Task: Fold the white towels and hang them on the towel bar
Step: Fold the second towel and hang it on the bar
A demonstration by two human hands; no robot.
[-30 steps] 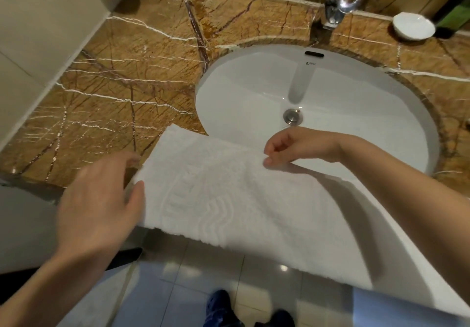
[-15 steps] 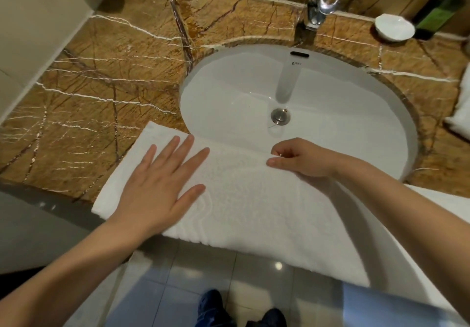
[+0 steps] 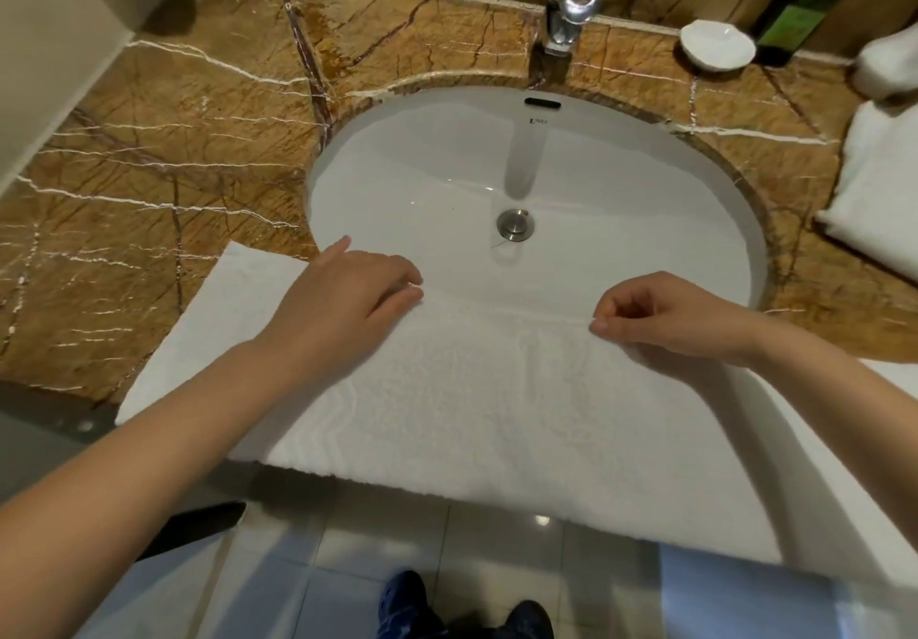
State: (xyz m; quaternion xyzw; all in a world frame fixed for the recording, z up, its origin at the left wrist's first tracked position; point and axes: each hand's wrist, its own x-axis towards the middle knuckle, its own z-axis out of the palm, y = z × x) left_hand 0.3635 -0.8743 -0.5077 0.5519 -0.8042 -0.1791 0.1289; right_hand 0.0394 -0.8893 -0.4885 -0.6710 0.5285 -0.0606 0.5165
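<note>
Head view: white towel (image 3: 497, 405) under both hands, long axis L–R along counter (image 3: 174, 142) front, over sink (image 3: 447, 166) near rim. L hand (image 3: 343, 305) flat, pressing far edge; R hand (image 3: 665, 320) pinching same edge.

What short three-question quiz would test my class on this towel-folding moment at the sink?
1. True or false: the white towel covers the near edge of the sink.
2. What is the right hand doing? A) pinching the towel's far edge B) lifting a cup C) hanging idle
3. Fill in: behind the sink, the small white dish stands beside a green ____.
Key: 1 true; 2 A; 3 bottle.
</note>
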